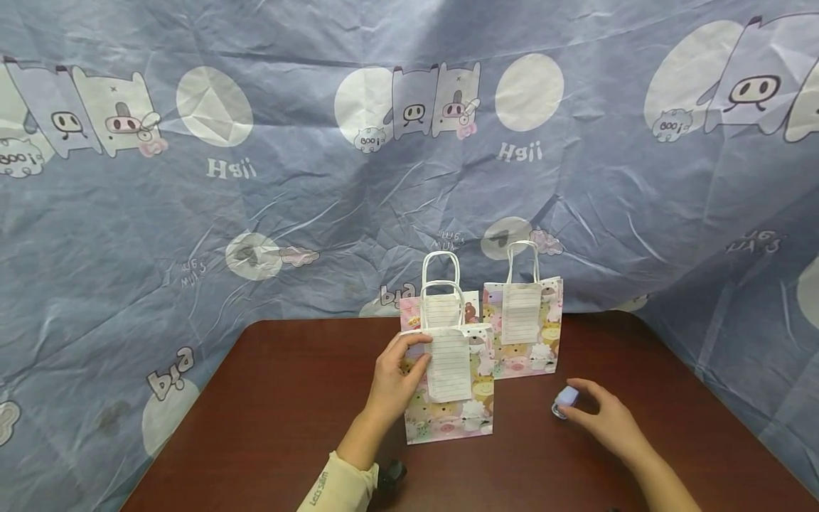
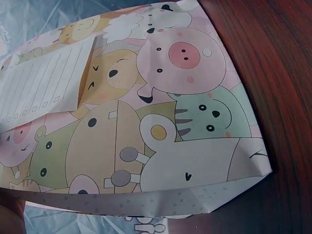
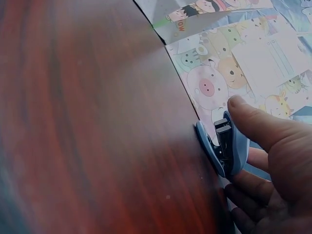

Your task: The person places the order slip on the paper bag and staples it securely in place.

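My left hand (image 1: 393,375) grips the upper left edge of the front paper gift bag (image 1: 448,424), thumb in front beside a lined white sheet (image 1: 451,370). The bag stands upright, printed with cartoon animals; its side and lower edge fill the left wrist view. To the right, my right hand (image 1: 608,421) pinches a small light-blue mini stapler (image 1: 566,400) between thumb and fingers, low over the table. In the right wrist view the stapler (image 3: 238,146) shows its metal inside, with the thumb at its upper end.
Behind stand a second animal-print bag (image 1: 550,334) with a lined sheet and a pinkish bag (image 1: 412,313), partly hidden by the front one. A small black object (image 1: 392,475) lies by the left sleeve. A blue cartoon cloth (image 1: 288,199) hangs behind the brown table (image 1: 281,398).
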Demonstrator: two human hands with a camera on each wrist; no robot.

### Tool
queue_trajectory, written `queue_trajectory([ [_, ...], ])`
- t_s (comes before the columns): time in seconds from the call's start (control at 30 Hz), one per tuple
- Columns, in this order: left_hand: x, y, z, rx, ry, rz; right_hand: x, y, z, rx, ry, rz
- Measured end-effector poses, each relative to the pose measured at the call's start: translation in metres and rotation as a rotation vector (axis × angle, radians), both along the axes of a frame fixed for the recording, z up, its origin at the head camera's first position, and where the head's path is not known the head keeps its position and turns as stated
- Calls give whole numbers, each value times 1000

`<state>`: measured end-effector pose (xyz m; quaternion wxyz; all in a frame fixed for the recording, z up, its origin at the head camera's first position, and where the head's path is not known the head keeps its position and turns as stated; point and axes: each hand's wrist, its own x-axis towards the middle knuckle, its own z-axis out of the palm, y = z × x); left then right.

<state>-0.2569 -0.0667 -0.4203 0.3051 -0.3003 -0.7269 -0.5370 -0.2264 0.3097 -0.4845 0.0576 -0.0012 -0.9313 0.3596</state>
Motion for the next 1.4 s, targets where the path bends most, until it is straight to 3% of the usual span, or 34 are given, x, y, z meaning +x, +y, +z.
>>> queue_trajectory([
  [0.3, 0, 0, 1, 0, -2, 5, -2, 1, -7, 39, 69, -2],
  [0.6, 0, 0, 0, 4, -13, 18, -1, 0, -5, 47, 73, -18],
  [0.9, -1, -2, 0, -3, -11, -3, -2, -1, -3, -24, 136, -32],
  [1.27, 0, -1, 0, -5, -13, 15, 0, -2, 3, -77, 128, -39],
  [1.4, 1, 0, 0, -19, -22, 45, 3, -5, 10, -220, 149, -10],
])
